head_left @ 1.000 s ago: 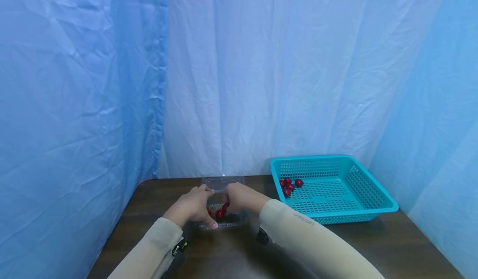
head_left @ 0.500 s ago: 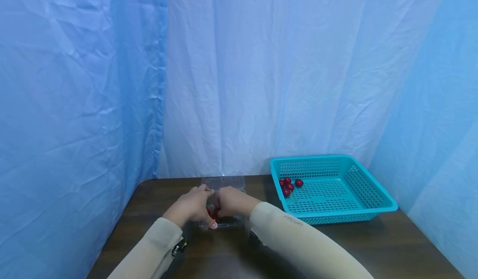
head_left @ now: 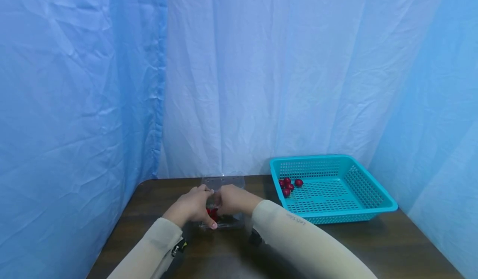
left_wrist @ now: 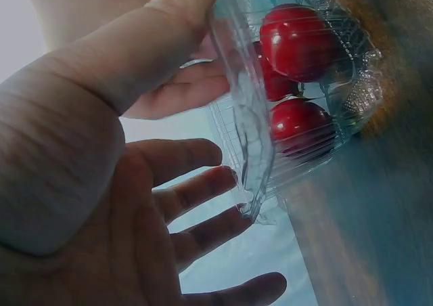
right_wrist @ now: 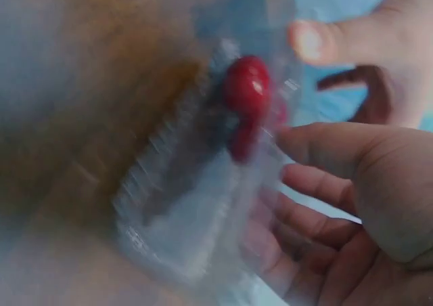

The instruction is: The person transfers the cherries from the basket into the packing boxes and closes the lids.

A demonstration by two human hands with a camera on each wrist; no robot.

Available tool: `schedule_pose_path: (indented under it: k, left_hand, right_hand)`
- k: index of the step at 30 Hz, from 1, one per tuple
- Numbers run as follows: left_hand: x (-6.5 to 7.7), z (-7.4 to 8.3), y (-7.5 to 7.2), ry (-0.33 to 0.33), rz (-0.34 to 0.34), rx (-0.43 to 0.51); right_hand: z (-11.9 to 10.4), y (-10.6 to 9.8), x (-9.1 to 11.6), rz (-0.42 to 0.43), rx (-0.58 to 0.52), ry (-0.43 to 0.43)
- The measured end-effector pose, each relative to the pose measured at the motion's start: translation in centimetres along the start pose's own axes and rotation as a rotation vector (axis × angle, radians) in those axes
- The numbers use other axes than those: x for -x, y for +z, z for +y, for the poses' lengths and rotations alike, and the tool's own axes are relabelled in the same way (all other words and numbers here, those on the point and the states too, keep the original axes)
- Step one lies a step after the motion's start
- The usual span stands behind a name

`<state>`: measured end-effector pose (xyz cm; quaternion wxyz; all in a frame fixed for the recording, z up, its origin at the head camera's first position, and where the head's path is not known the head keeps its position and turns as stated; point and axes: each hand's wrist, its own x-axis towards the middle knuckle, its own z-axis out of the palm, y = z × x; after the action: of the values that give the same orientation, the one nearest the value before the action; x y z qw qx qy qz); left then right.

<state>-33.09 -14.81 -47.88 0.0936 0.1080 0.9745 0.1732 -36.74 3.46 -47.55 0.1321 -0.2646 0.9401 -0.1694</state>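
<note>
A clear plastic clamshell box (head_left: 233, 221) stands on the table with its lid (head_left: 213, 182) raised at the back. Several red cherries (left_wrist: 298, 43) lie at its left end, seen through the wall in the left wrist view. My left hand (head_left: 192, 206) spans that end, thumb at the front and fingers at the back, holding the box. My right hand (head_left: 231, 200) is in the box beside the cherries. In the blurred right wrist view its thumb (right_wrist: 325, 147) and fingers stand apart, and no cherry shows between them.
A turquoise plastic basket (head_left: 336, 217) stands at the right, with several cherries (head_left: 286, 186) in its left corner. Dark wooden tabletop (head_left: 224, 254) lies in front of the box. Pale blue curtains (head_left: 239, 84) hang behind and at both sides.
My right hand has moved left and down into the box with a cherry, then drawn slightly back right, its fingers loosened. The left hand has stayed in place.
</note>
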Motion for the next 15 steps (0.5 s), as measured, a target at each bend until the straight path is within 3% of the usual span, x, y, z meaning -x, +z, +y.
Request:
schedule_pose_path:
  k: [4,15]
  left_hand:
    - [0.1,0.2,0.0,-0.006,0.001,-0.001]
    - [0.3,0.7,-0.2,-0.039,0.014,0.003]
  right_hand:
    - [0.8,-2.5,0.6,0.001,-0.022,0.014]
    - [3.9,-9.7,2.7,0.131,-0.059,0.028]
